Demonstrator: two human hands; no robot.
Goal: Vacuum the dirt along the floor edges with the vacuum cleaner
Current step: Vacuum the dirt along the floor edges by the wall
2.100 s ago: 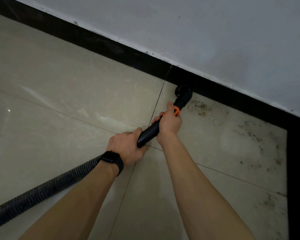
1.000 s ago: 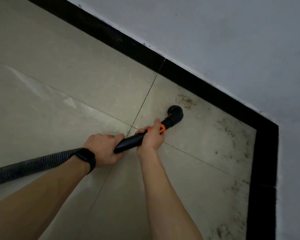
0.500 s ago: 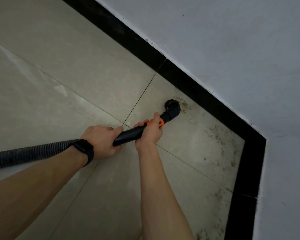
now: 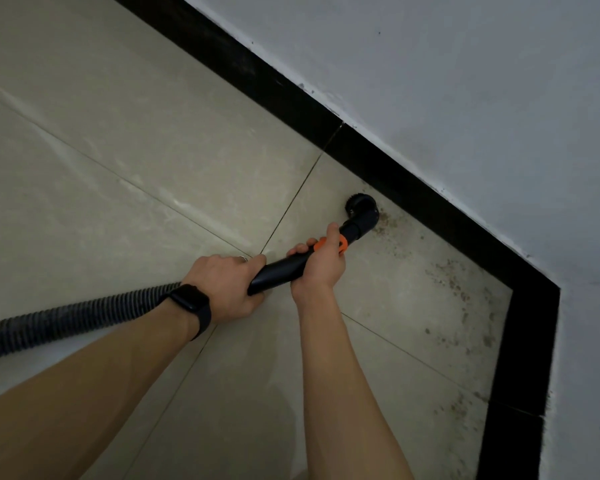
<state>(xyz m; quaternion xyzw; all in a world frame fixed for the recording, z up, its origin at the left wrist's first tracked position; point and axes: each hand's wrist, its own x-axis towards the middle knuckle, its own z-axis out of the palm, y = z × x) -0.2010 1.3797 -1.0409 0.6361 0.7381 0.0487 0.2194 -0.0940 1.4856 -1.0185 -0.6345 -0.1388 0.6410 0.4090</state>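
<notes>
The left hand (image 4: 227, 287) is wrapped tight around the rear end of the black vacuum wand (image 4: 279, 273), where the ribbed hose (image 4: 73, 320) joins and runs off toward 9 o'clock. The right hand (image 4: 323, 263) is clenched on the wand at its orange collar (image 4: 340, 245). The brush nozzle (image 4: 361, 211), at 1 o'clock from the hands, rests on the floor tile (image 4: 153, 150) just beside the black skirting (image 4: 413, 181). Brown dirt (image 4: 451, 275) lies scattered from the nozzle toward the corner at 3 o'clock.
</notes>
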